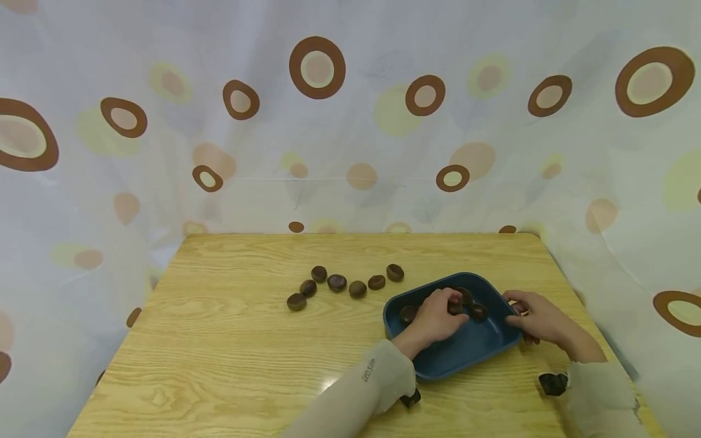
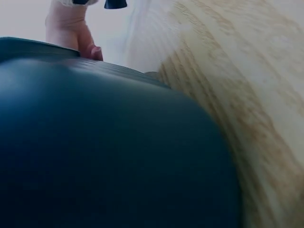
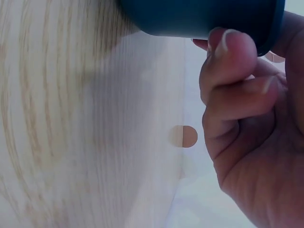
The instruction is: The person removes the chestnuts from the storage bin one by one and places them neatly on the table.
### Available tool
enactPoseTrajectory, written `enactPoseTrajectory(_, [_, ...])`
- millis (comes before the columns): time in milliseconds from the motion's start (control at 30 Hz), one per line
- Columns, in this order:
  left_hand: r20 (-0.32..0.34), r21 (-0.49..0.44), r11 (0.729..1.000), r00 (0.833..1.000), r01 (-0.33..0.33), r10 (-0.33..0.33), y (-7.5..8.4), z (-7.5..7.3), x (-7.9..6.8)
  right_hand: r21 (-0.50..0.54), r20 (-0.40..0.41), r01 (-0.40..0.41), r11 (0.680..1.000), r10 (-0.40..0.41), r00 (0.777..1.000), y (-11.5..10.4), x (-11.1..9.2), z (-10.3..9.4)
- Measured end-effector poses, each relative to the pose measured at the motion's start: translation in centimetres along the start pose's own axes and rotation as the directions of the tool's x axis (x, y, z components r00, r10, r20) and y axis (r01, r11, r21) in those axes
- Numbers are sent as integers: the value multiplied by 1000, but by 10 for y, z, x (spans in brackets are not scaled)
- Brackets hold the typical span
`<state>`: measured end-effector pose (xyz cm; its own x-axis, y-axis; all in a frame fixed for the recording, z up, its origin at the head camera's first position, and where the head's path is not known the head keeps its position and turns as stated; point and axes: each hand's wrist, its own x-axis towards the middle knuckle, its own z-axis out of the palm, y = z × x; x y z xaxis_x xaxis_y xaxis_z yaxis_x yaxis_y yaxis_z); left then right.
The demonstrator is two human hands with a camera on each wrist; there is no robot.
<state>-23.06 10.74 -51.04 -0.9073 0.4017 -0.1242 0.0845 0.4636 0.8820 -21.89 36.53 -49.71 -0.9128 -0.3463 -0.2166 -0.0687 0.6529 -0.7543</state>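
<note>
A blue tray (image 1: pixel 465 356) stands on the right side of the table and has several brown chestnuts (image 1: pixel 478 312) in its far part. Over it, my left hand (image 1: pixel 436 317) reaches in, thumb and fingers closed about a chestnut (image 1: pixel 454 308) that they partly cover. My right hand (image 1: pixel 539 317) grips the tray's right end; in the right wrist view its curled fingers (image 3: pixel 232 52) meet the tray wall (image 3: pixel 190 16). The tray's outer side (image 2: pixel 118 142) fills most of the left wrist view, hiding the left hand there.
Several chestnuts (image 1: pixel 337 282) lie in a zigzag line on the wooden table (image 1: pixel 219 340), left of the tray and behind it. A patterned curtain (image 1: pixel 350 121) hangs behind the table and along both sides.
</note>
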Motion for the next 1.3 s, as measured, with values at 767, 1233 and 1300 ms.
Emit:
enactPoseTrajectory(767, [127, 398, 900, 982, -177, 137, -8, 2, 5, 49, -5, 14, 999, -14, 1000, 5, -2, 3])
enactPoseTrajectory(1233, [209, 434, 854, 955, -285, 212, -7, 3, 2, 58, -4, 9, 998, -8, 1000, 5, -3, 4])
enactPoseTrajectory(1300, [206, 433, 852, 952, -295, 224, -6, 2, 2, 63, -2, 8, 998, -8, 1000, 4, -2, 3])
